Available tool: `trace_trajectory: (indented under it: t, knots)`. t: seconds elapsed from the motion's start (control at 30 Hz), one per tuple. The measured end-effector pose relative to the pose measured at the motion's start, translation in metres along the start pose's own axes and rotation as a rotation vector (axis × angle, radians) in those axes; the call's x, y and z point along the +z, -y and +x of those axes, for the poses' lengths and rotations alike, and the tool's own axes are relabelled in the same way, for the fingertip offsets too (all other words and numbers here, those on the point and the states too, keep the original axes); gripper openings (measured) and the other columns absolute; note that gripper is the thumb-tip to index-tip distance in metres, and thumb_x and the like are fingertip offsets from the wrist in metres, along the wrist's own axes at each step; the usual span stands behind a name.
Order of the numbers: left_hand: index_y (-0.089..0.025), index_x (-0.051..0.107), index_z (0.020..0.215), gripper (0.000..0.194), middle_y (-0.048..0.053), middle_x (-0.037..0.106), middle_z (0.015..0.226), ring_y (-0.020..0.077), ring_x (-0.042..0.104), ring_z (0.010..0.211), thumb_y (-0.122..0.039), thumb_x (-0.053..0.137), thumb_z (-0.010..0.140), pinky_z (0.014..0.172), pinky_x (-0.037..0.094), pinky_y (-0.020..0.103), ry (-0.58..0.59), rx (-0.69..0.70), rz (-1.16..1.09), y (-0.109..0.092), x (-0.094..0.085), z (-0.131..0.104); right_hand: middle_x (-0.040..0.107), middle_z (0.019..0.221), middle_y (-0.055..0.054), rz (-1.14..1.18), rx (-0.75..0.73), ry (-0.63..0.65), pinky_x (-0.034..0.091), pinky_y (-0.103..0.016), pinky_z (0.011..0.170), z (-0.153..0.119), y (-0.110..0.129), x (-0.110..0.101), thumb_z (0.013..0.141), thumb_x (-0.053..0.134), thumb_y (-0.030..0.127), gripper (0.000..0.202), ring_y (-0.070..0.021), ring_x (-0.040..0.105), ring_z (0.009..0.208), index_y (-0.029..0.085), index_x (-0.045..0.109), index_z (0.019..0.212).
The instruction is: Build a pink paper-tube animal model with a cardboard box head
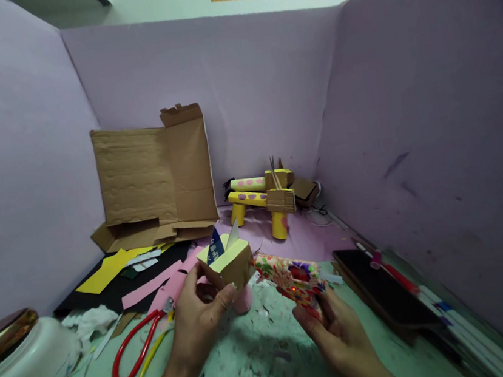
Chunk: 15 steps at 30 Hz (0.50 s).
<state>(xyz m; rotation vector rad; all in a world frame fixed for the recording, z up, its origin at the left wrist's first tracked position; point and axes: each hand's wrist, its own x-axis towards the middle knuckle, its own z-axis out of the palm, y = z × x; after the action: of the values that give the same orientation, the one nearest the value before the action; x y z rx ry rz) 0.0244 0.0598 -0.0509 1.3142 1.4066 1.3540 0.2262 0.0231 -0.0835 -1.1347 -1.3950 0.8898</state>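
Note:
Between the fingers and thumb of my left hand (pixel 204 307) is a small cardboard box piece (pixel 237 263) partly covered in pale yellow paper. Two pointed flaps, one dark blue with print and one pale, stand up from its top. My right hand (pixel 331 331) is wrapped round a flower-patterned glue gun (pixel 290 278), which has a small red light and a translucent stick poking out at its back. The gun's tip points left, close to the box piece; I cannot tell whether they touch. Behind the box piece, a pink roll (pixel 243 299) is partly hidden.
Red-and-yellow-handled scissors (pixel 137 355) lie left, near paper strips (pixel 106 272) and a white pot (pixel 30 368). An opened cardboard box (pixel 153 176) leans at the back, beside spotted yellow paper-tube animals (pixel 257 199). A dark flat device (pixel 385 285) and pens line the right wall.

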Motion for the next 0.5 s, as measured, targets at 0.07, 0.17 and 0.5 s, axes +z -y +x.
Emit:
trace_trajectory:
  t: [0.07,0.17,0.5]
  knots:
    - [-0.014,0.052,0.113,0.063,0.01,0.067,0.092,0.0256,0.062,0.079,-0.041,0.074,0.06,0.062,0.047,0.03,-0.002,-0.003,0.008,-0.0002,-0.0003,-0.0001,0.063,0.075,-0.005,0.013,0.007,-0.005,0.049,-0.036,0.072,-0.0001,-0.0018,-0.0001,0.08,0.058,0.036,0.015,-0.0249,0.06,0.075,0.023,0.059,0.088]
    - [-0.015,0.051,0.112,0.06,0.011,0.066,0.095,0.0266,0.062,0.082,-0.043,0.072,0.063,0.063,0.048,0.031,0.012,0.001,0.02,-0.0008,-0.0009,-0.0003,0.061,0.067,-0.004,0.002,0.018,-0.03,0.048,-0.035,0.069,-0.0006,-0.0034,-0.001,0.077,0.06,0.035,0.013,-0.0252,0.059,0.072,0.023,0.061,0.084]
    - [-0.013,0.047,0.117,0.063,0.011,0.064,0.098,0.0237,0.06,0.08,-0.042,0.069,0.066,0.065,0.047,0.031,0.057,0.034,0.041,0.0003,0.0016,-0.002,0.064,0.078,-0.006,0.045,0.008,-0.185,0.047,-0.033,0.07,-0.0018,0.006,0.0001,0.074,0.064,0.037,0.02,-0.0244,0.059,0.081,0.021,0.06,0.085]
